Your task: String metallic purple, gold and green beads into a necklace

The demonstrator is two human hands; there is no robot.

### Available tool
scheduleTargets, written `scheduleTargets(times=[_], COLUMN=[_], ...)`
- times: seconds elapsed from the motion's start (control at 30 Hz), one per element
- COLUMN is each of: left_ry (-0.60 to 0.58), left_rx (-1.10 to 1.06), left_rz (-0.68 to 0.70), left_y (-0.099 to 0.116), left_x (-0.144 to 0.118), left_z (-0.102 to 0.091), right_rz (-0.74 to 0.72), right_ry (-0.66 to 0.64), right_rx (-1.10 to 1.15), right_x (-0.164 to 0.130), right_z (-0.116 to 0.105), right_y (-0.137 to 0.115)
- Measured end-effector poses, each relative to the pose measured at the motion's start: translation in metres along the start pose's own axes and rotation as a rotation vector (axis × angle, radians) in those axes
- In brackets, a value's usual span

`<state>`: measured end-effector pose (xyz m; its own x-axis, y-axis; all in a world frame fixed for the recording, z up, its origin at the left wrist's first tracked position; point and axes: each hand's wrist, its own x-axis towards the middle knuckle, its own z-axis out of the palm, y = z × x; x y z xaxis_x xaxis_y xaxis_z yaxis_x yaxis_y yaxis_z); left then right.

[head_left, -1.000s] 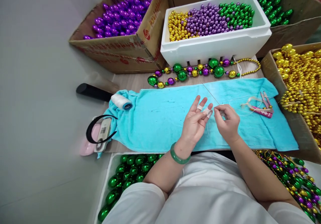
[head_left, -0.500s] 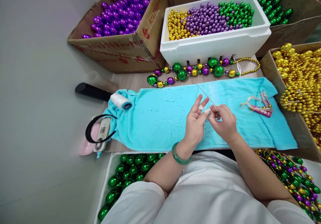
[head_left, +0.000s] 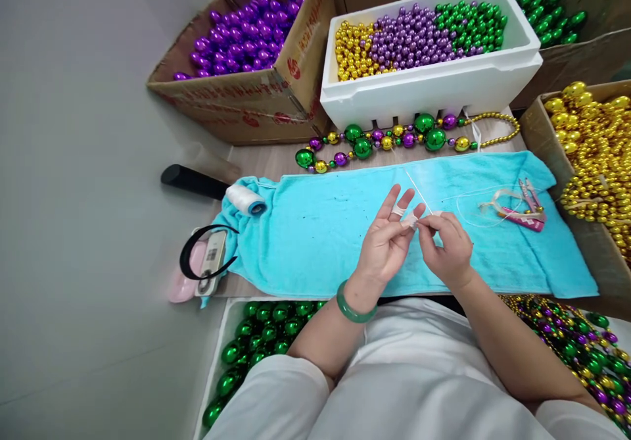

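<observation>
My left hand (head_left: 387,246), with white tape on some fingers and a green bangle at the wrist, pinches thumb against a finger; whatever lies in that pinch is too small to make out. Its other fingers stretch upward. Touching its fingertips is my right hand (head_left: 446,246), closed on a long thin needle (head_left: 419,191) that slants up to the left. A fine white thread (head_left: 473,193) runs off to the right in a loose loop. Both hands are above a turquoise towel (head_left: 310,236).
Pink-handled snips (head_left: 525,218) lie on the towel's right side, a thread spool (head_left: 245,200) on its left. Behind lies a bead necklace (head_left: 363,148). A white foam box (head_left: 428,81) of small beads and cardboard boxes (head_left: 231,108) stand at the back. A black headband (head_left: 185,252) rests far left.
The needle has turned steeper and its upper end has shifted right. My right hand has moved slightly right and down; the left still pinches. The whole view has shifted a little.
</observation>
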<state>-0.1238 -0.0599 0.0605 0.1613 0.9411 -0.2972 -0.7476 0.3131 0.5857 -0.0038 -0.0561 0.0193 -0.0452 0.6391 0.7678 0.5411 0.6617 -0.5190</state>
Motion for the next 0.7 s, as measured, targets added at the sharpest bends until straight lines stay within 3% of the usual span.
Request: scheduleTargets(times=[0.1, 0.3, 0.53, 0.7], left_ry=[-0.005, -0.012, 0.085, 0.128], left_rx=[-0.011, -0.043, 0.022, 0.051], left_rz=[-0.017, -0.055, -0.087, -0.093], left_y=[-0.0011, 0.0006, 0.0002, -0.0011], left_x=[-0.0004, -0.0015, -0.0011, -0.0023], left_z=[-0.0015, -0.0016, 0.0002, 0.0014], right_rz=[-0.052, -0.052, -0.067, -0.061], right_ry=[-0.014, 0.088, -0.007, 0.024], right_rx=[-0.054, -0.077, -0.136, -0.152], right_x=[-0.0015, -0.0039, -0.0029, -0.0052], right_z=[0.0024, 0.0034, 0.0029, 0.0077], right_y=[0.0008, 0.0005, 0.0073, 0.0071])
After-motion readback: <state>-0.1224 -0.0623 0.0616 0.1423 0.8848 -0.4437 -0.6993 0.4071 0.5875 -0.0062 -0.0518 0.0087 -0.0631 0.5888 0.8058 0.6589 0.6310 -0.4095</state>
